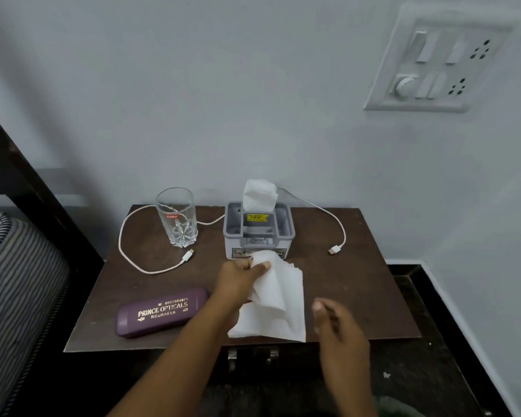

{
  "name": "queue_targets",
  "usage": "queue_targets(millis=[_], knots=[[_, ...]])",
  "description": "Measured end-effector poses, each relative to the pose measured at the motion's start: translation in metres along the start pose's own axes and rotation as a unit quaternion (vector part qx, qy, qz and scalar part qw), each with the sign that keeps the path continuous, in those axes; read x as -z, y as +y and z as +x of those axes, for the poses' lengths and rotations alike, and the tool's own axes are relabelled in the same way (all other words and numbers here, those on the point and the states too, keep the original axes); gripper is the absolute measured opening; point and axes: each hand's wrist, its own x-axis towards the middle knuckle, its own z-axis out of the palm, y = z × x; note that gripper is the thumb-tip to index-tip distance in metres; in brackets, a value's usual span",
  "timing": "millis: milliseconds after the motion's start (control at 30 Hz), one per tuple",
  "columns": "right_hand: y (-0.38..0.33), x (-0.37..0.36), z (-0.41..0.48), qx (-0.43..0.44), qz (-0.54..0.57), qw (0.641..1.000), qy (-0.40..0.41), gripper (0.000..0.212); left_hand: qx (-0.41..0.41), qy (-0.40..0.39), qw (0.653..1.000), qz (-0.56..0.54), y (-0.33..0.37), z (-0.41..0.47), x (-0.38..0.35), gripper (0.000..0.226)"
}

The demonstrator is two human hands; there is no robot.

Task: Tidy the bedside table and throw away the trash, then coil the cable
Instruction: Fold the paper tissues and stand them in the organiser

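On the brown bedside table (358,296), my left hand (238,279) pinches a white tissue (275,308) by its upper edge, just in front of the grey tissue box (257,233). The tissue hangs down to the table's front edge. My right hand (333,322) hovers to the right of the tissue with fingers loosely curled, holding nothing. A white cable (127,254) loops around the left side behind the glass (178,219), passes behind the box and ends in a plug (335,250) at the right.
A purple spectacle case (161,315) lies at the front left of the table. A striped mattress (15,296) and dark bed frame stand to the left. A switchboard (442,61) is on the wall at upper right. Drawer handles (251,355) show below the front edge.
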Motion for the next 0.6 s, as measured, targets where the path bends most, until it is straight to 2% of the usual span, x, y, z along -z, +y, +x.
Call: queue_targets(millis=[67,100,200,300,367,433,467,533,600], knots=[[0.0,0.016,0.004,-0.135,0.129,0.982,-0.01,0.008,-0.006,-0.044,0.998,-0.035,0.016,-0.014,-0.008,0.012],[-0.001,0.022,0.006,-0.19,0.198,0.961,-0.037,0.015,-0.008,-0.066,0.997,-0.046,0.023,-0.023,-0.011,0.013],[-0.016,0.031,0.002,-0.299,0.369,0.869,-0.141,0.057,-0.016,-0.125,0.989,-0.073,0.044,-0.061,-0.018,0.022],[-0.042,0.036,-0.01,-0.324,0.499,0.759,-0.265,0.077,-0.024,-0.157,0.982,-0.102,0.054,-0.102,-0.012,0.031],[-0.055,0.041,-0.014,-0.294,0.542,0.719,-0.321,0.079,-0.036,-0.142,0.984,-0.098,0.053,-0.124,-0.002,0.031],[-0.066,0.045,-0.016,-0.251,0.547,0.723,-0.339,0.068,-0.042,-0.103,0.99,-0.086,0.045,-0.138,0.01,0.03],[-0.069,0.046,-0.017,-0.235,0.531,0.742,-0.335,0.06,-0.04,-0.086,0.992,-0.088,0.04,-0.143,0.017,0.031],[-0.074,0.045,-0.021,-0.212,0.453,0.807,-0.315,0.044,-0.029,-0.071,0.991,-0.106,0.031,-0.154,0.027,0.03],[-0.077,0.045,-0.028,-0.196,0.401,0.833,-0.327,0.038,-0.019,-0.076,0.99,-0.118,0.026,-0.164,0.035,0.028]])
